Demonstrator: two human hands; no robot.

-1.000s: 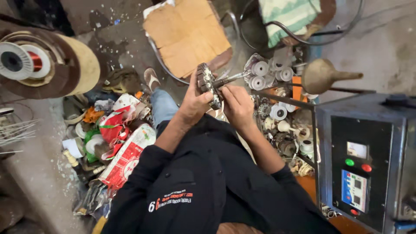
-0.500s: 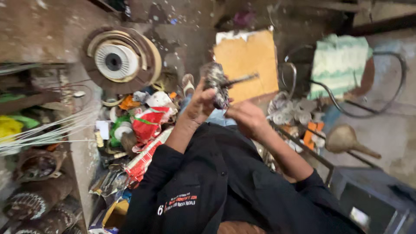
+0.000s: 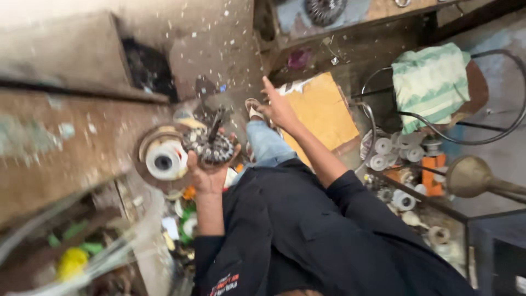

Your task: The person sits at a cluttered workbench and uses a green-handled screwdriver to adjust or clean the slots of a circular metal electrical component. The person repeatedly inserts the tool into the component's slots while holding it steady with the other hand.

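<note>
My left hand (image 3: 207, 174) is raised and holds a round metal motor core (image 3: 211, 146) with a dark shaft sticking up from it. The core sits in my palm, in front of a large spool with a white hub (image 3: 163, 160). My right hand (image 3: 278, 107) is stretched forward over my knee, fingers spread, holding nothing. It hovers next to a flat piece of brown cardboard (image 3: 323, 112) on the floor. My dark sleeves and blue trousers fill the lower middle.
A chair with a green striped cloth (image 3: 433, 82) stands at the right. Several white tape rolls (image 3: 390, 153) and an orange part lie beside a brass funnel (image 3: 471, 176). A worn bench (image 3: 60, 148) and cluttered scraps sit at the left.
My right hand has let go of the core and swung out forward, open. My left hand carried the core leftward toward the big spool. The view has turned left.
</note>
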